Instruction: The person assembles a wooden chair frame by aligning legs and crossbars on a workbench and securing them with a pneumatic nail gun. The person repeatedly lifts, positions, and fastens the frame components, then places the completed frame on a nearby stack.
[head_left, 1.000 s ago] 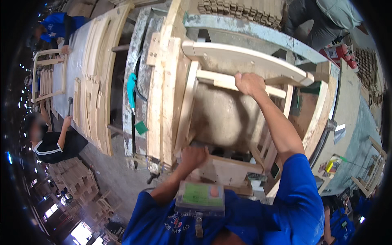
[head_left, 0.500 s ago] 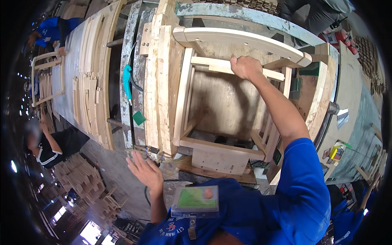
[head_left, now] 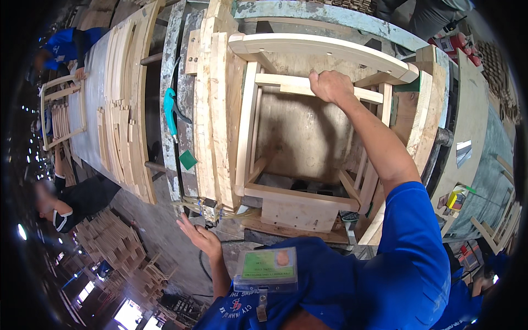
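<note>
A: Which step is in hand?

B: Judging by the grip, positioning the wooden chair frame (head_left: pixel 308 115). The right hand (head_left: pixel 330 87) is curled over 1 pale crosspiece (head_left: pixel 286 83) of that frame, which sits on the tabletop (head_left: pixel 308 137), hemmed by wooden jig blocks (head_left: pixel 212 110) to the left of that hand.

A: And the other?

B: The left hand (head_left: pixel 199 237) hangs free, fingers spread, holding nothing, low and well apart from the frame, near the tabletop's front edge.

A: What would the next move call for?

B: Probably a second grip lower on the frame, so it doesn't twist.

A: Any containers?

B: None I can make out. A teal tool (head_left: pixel 170 110) hangs left of the blocks, and stacked curved slats (head_left: pixel 118 110) lie further left.
</note>
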Available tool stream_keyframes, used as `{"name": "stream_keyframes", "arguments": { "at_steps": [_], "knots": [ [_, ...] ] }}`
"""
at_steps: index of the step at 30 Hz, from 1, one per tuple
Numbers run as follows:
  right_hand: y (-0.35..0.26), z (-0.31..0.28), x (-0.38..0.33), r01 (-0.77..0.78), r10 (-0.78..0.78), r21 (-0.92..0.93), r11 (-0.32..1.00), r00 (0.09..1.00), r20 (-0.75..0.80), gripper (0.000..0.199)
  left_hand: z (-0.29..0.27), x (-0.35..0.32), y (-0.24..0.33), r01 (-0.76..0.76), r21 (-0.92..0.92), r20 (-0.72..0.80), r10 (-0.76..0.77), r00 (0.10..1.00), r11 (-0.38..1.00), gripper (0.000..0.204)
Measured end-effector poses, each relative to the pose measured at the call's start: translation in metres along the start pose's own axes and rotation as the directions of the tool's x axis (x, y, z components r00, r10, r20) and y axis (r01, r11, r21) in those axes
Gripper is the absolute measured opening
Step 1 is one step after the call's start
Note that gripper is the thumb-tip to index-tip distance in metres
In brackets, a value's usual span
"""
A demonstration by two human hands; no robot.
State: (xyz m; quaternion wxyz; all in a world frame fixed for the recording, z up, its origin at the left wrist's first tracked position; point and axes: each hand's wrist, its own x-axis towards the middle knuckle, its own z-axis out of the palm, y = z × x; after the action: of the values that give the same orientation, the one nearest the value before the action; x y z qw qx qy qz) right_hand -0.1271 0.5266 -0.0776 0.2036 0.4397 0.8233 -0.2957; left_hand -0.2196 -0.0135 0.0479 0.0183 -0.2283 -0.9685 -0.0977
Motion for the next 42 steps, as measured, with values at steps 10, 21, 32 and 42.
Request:
{"name": "stream_keyframes", "arguments": {
  "at_steps": [10,21,32,42],
  "knots": [
    [-0.006,-0.003,-0.001,0.000,0.000,-0.019,1.000,1.000,-0.004,0.070,0.011,0.006,0.023,0.009,-0.131,-0.006,-0.010,1.000,0.991,0.052],
    [-0.003,-0.004,0.001,-0.015,0.015,-0.016,1.000,1.000,0.027,0.067,0.002,0.009,-0.005,-0.126,0.082,-0.032,0.129,0.991,0.989,0.057],
    [0.023,0.043,-0.106,0.544,-0.234,0.097,0.834,0.507,-0.830,0.017,0.012,0.030,0.076,-0.333,-0.139,-0.097,0.322,0.942,0.933,0.038],
    [0.199,0.058,-0.304,-0.373,0.522,0.379,0.847,0.443,-0.729,0.038,0.115,0.017,0.184,-0.515,-0.284,0.522,0.581,0.624,0.808,0.032]
  ]
}}
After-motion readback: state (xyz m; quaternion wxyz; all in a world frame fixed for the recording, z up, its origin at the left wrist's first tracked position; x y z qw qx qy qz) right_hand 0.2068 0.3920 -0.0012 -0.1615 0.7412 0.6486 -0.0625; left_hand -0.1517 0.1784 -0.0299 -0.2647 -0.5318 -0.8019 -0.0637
